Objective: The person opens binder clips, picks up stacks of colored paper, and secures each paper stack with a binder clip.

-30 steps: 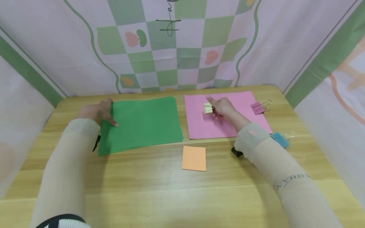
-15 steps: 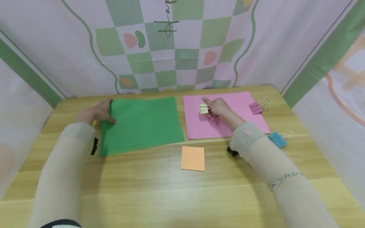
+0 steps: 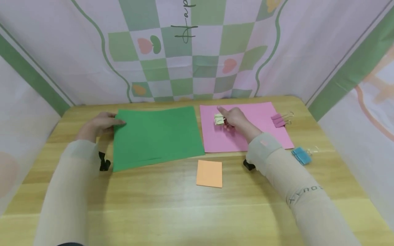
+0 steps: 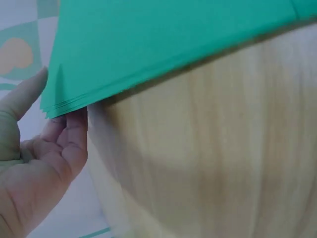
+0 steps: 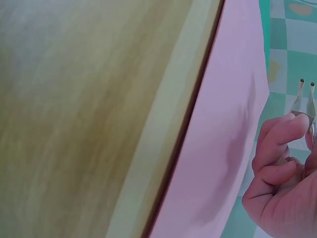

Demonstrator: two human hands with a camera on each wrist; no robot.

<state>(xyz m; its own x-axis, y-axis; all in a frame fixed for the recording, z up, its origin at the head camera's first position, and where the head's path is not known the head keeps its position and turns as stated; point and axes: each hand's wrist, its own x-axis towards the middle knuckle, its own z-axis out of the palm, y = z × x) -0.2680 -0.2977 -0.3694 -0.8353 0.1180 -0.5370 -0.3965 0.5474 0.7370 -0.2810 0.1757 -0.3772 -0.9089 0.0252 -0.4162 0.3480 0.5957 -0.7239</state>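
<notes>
A stack of green paper (image 3: 157, 136) lies at the left of the wooden table. My left hand (image 3: 100, 124) holds its far left corner, thumb on the upper side and fingers under the edge; the left wrist view shows several layered sheets (image 4: 124, 82) above the fingers. Over pink paper (image 3: 243, 140) at the right, my right hand (image 3: 237, 118) grips a pale yellow binder clip (image 3: 219, 119) by its wire handles. The clip's jaws point left, apart from the green stack. In the right wrist view the curled fingers (image 5: 282, 173) hide part of the clip (image 5: 308, 101).
A pink binder clip (image 3: 278, 120) sits at the pink paper's right edge. A blue binder clip (image 3: 301, 156) lies nearer on the right. An orange sticky-note pad (image 3: 209, 173) rests in front of the papers. A patterned curtain (image 3: 181, 61) hangs behind the table.
The left hand has shifted from lying over the green stack's left edge to holding its corner. The green stack has moved slightly right, against the pink paper. The right hand keeps the yellow clip.
</notes>
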